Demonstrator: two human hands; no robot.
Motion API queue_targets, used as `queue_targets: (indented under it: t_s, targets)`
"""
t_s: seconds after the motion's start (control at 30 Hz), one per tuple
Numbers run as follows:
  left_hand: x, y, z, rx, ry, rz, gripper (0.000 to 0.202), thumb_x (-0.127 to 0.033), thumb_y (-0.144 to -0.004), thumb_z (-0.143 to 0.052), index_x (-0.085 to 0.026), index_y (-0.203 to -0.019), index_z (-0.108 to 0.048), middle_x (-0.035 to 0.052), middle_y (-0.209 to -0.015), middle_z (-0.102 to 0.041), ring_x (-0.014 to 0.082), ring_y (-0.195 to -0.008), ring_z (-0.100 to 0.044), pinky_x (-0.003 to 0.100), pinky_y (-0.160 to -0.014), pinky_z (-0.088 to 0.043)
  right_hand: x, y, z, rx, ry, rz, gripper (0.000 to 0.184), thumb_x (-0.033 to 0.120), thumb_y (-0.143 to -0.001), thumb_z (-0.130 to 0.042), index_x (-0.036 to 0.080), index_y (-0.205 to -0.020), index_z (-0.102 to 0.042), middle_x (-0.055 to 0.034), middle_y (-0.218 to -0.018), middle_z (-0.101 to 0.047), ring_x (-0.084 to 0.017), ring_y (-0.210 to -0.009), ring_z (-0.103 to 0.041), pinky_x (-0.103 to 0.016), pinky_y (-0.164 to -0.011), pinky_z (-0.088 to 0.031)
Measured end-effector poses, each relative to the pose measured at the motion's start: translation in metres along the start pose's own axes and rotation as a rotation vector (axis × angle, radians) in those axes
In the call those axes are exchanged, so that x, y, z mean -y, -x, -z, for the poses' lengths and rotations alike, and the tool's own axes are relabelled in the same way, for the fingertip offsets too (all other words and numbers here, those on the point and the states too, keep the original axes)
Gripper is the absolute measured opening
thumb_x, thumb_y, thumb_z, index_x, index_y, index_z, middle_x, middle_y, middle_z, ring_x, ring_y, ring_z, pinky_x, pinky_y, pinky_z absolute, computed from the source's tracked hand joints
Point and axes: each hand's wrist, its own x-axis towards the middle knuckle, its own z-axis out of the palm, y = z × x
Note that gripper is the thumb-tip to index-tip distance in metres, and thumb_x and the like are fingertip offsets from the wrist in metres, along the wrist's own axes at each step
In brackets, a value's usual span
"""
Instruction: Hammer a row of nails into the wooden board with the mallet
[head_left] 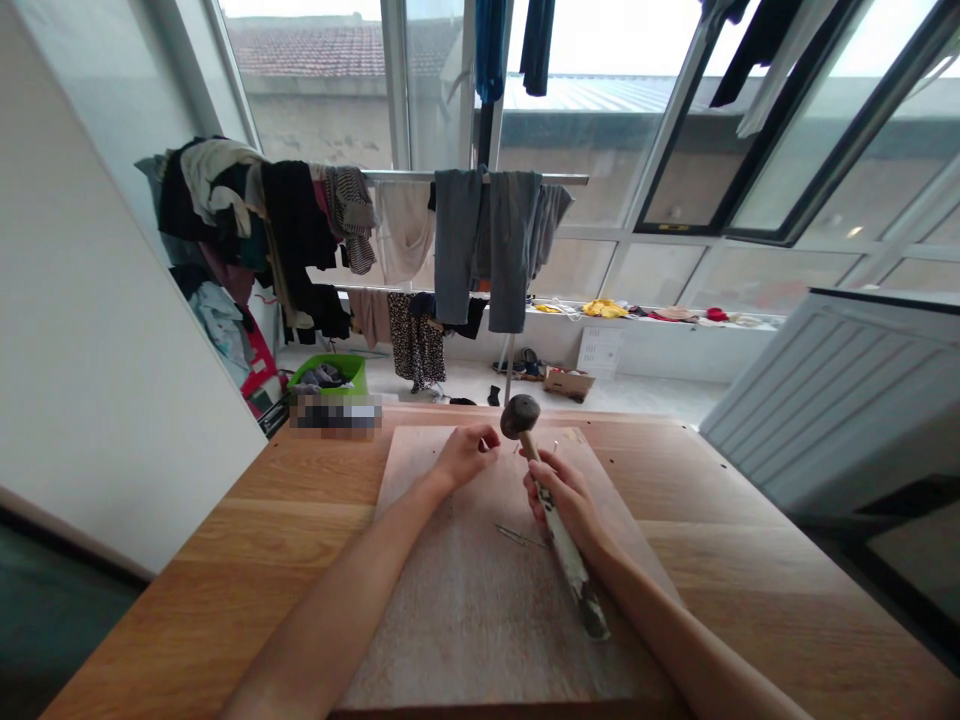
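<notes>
My right hand is wrapped round the wooden handle of a rubber mallet, its dark head raised at the far end. The handle's paint is worn and patchy. To the left, my left hand hovers over the far part of a pale wooden board, fingers loosely curled, a gap between thumb and forefinger, nothing visible in them. Between the hands a thin nail stands up from the board. Another upright nail is just beyond my right hand. Several loose nails lie on the board's middle.
The board rests on a wooden table. Beyond the table stand a drying rack hung with clothes and a green basin. A white panelled unit is close on the right, a white wall on the left.
</notes>
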Motion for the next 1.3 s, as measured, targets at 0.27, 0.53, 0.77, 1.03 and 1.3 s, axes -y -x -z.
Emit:
queue_targets:
  t_s: [0.27, 0.53, 0.77, 1.03, 1.3]
  targets:
    - [0.005, -0.002, 0.000, 0.007, -0.026, -0.012, 0.007, -0.013, -0.075, -0.064, -0.015, -0.075, -0.070, -0.0003, -0.068, -0.066, 0.0105, -0.062, -0.055, 0.022, -0.062, -0.043, -0.003, 0.005, -0.001, 0.028, 0.014, 0.009, 0.036, 0.050, -0.079, -0.067, 0.019, -0.095, -0.056, 0.0053, -0.060, -0.055, -0.007, -0.034, -0.044, -0.019, -0.031, -0.032]
    - [0.006, -0.002, 0.000, 0.021, -0.034, -0.008, 0.009, -0.013, -0.075, -0.062, -0.015, -0.078, -0.071, 0.0004, -0.069, -0.068, 0.0109, -0.062, -0.055, 0.022, -0.062, -0.043, -0.004, 0.004, 0.001, 0.047, 0.016, -0.018, 0.037, 0.050, -0.078, -0.068, 0.019, -0.093, -0.056, 0.0056, -0.059, -0.055, -0.007, -0.035, -0.044, -0.019, -0.030, -0.033]
    - [0.003, -0.002, 0.001, 0.036, -0.059, -0.009, 0.013, -0.007, -0.072, -0.059, -0.014, -0.075, -0.071, -0.0004, -0.067, -0.065, 0.0108, -0.061, -0.055, 0.021, -0.061, -0.041, -0.001, 0.005, 0.000, 0.073, 0.021, -0.059, 0.043, 0.054, -0.075, -0.071, 0.019, -0.096, -0.058, 0.0051, -0.058, -0.056, -0.008, -0.036, -0.047, -0.019, -0.031, -0.034]
    - [-0.012, -0.004, 0.010, -0.028, -0.004, 0.004, 0.011, -0.020, -0.073, -0.070, -0.014, -0.077, -0.063, 0.0005, -0.075, -0.061, 0.0103, -0.060, -0.051, 0.022, -0.058, -0.041, 0.003, 0.007, 0.006, 0.021, -0.015, 0.007, 0.037, 0.050, -0.080, -0.066, 0.019, -0.097, -0.057, 0.0053, -0.061, -0.054, -0.008, -0.037, -0.045, -0.019, -0.032, -0.033]
    - [-0.077, 0.016, -0.004, 0.596, -0.141, -0.246, 0.013, -0.029, -0.074, -0.071, -0.017, -0.077, -0.067, 0.0021, -0.078, -0.065, 0.0140, -0.064, -0.058, 0.024, -0.055, -0.040, 0.007, 0.002, 0.025, -0.118, -0.174, 0.079, 0.037, 0.046, -0.081, -0.067, 0.021, -0.108, -0.058, 0.0072, -0.061, -0.048, -0.008, -0.040, -0.041, -0.020, -0.034, -0.030]
